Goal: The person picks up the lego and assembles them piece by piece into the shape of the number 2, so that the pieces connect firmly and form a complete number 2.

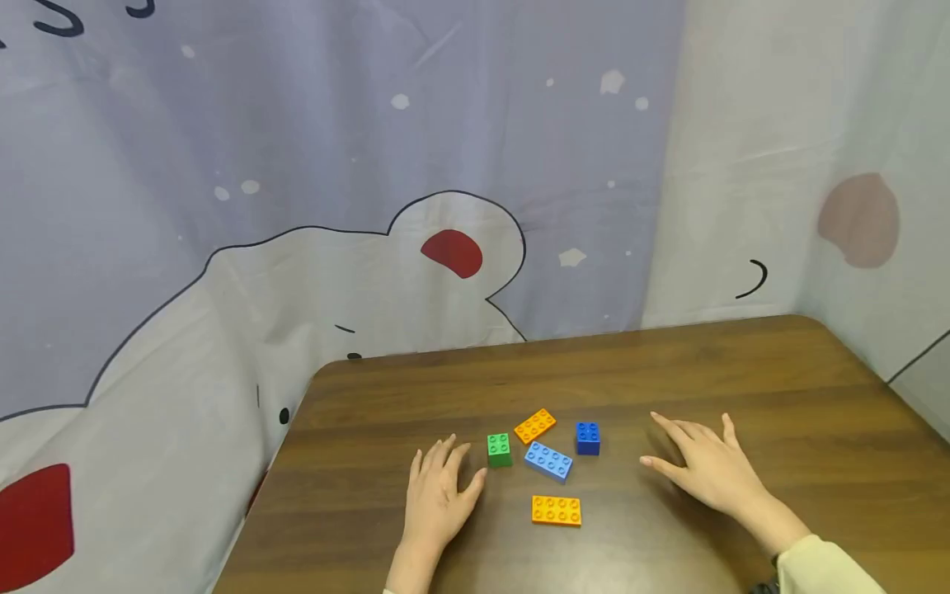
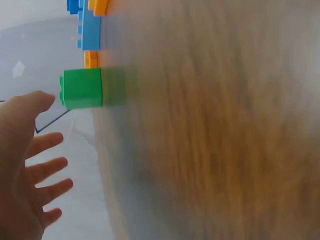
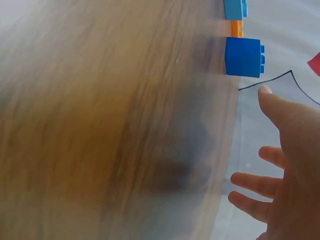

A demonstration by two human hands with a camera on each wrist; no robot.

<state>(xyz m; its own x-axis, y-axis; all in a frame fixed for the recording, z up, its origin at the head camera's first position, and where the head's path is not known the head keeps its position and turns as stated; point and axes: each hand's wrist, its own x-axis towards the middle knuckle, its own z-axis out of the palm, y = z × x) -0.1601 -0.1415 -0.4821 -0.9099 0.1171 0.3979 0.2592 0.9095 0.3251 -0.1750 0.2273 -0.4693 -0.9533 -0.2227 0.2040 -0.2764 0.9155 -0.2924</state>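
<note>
Bricks in a loose cluster at table centre, nearer the front edge. Green brick (image 1: pixel 499 450) at nine o'clock of the cluster, small and square, just beside the left thumb, not touched. Dark blue brick (image 1: pixel 588 438) at three o'clock, apart from the right hand. Light blue brick (image 1: pixel 548 460) lying flat between them, slanted. Orange brick (image 1: pixel 535 426) at twelve o'clock, tilted; second orange brick (image 1: pixel 557 511) at six o'clock, lying square to the front edge. Left hand (image 1: pixel 438 495) flat on the wood, fingers spread and relaxed, gripping nothing. Right hand (image 1: pixel 705 466) likewise released, fingers straight, palm down. Brown wooden table (image 1: pixel 779 388) underneath; printed cloth (image 1: pixel 297 206) hanging behind, from nine through two o'clock.
</note>
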